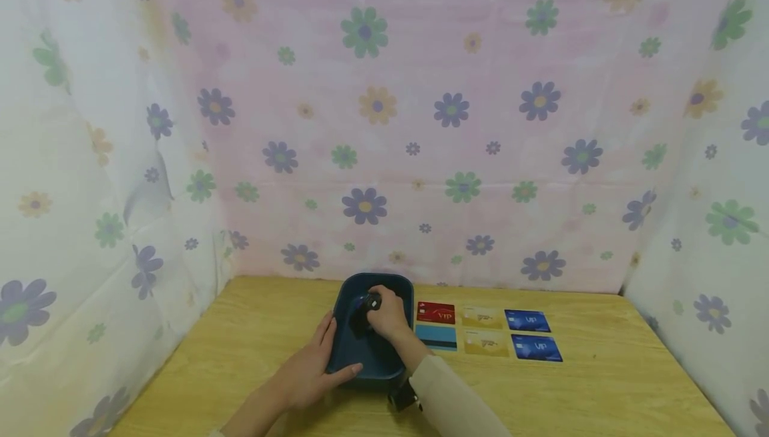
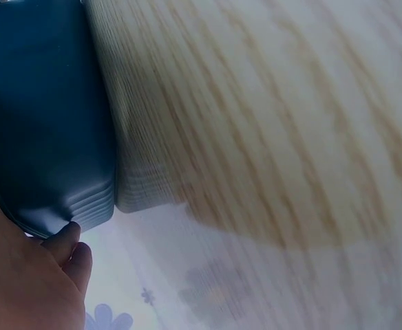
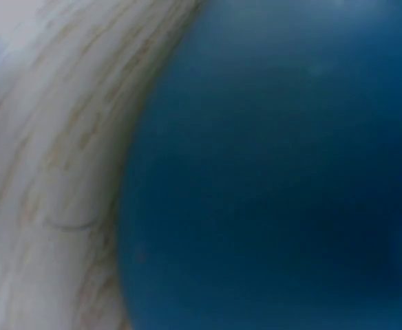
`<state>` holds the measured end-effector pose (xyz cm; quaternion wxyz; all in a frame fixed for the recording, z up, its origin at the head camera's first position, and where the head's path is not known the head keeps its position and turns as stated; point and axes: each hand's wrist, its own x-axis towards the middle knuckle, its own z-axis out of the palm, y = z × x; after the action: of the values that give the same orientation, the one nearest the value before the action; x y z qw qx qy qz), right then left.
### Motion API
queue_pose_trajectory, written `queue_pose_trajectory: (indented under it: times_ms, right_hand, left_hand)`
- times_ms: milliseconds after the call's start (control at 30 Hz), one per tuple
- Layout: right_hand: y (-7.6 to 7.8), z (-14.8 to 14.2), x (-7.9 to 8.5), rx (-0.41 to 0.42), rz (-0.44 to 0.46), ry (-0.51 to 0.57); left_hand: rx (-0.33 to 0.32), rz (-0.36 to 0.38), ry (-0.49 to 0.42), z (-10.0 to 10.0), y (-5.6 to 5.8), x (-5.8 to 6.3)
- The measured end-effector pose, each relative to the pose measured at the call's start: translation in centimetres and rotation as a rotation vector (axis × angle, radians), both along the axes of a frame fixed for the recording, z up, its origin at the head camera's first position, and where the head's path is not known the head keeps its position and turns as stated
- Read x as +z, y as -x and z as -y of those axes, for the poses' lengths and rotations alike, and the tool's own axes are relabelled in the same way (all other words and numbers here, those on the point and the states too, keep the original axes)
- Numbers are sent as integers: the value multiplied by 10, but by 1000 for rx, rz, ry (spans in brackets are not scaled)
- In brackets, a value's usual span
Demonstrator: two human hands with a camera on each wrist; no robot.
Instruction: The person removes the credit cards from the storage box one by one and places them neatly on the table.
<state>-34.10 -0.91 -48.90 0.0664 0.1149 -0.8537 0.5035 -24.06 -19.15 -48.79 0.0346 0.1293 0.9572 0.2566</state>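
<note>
A deep, dark blue plastic bin (image 1: 369, 360) with rounded corners stands on the table. Inside it, my right hand (image 1: 389, 315) grips a small black object (image 1: 360, 320) with a little white patch near its top; the fingers cover part of it, and I cannot tell its kind. Along the bin's left side rests my left hand (image 1: 303, 370), fingers stretched against the outer wall and thumb reaching over the near rim. From the left wrist, the fingertips of that hand (image 2: 32, 278) touch the ribbed corner of the bin. Only blurred blue wall shows from the right wrist.
Right of the bin, cards lie in two rows: a red VIP card (image 1: 436, 313), a light blue striped card (image 1: 436, 337), gold cards (image 1: 485, 343) and blue VIP cards (image 1: 537, 348). Flowered cloth (image 1: 414, 177) walls the wooden table (image 1: 607, 383) at the back and sides.
</note>
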Motion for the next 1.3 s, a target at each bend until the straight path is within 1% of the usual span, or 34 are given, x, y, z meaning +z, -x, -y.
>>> queue_pose_trajectory:
  times_ms: [67,267,333,567,700,767,833,1000,1067,1200,1300]
  right_hand:
    - [-1,0,0,2,20,20]
    - [0,0,0,49,99,201]
    - [-1,0,0,50,110,229]
    - [-1,-1,0,21,126,229]
    - [-1,-1,4,-11,63,170]
    - [-1,-1,5,-22,38,159]
    - [-2,-2,7,-9,36,192]
    - [-8,-6,13,63,78,288]
    - [-10,-9,16,81,74,294]
    - [-13,-16,23,89,55,289]
    - [-15,-22,28,96,75,308]
  left_hand:
    - [-2,2,-3,0,0,0]
    - [-8,0,-6,0,-1,1]
    - [-10,-1,-5,0,-2,1]
    - [-2,12,4,-1,-1,-1]
    - [-1,14,4,-1,-1,0]
    - [-2,9,2,-1,0,1]
    - [-3,7,2,-1,0,2]
    - [-5,0,11,1,0,1]
    - [-5,-4,11,1,0,0]
    - [-4,-12,9,1,1,-1]
    - [-4,-15,9,0,1,0]
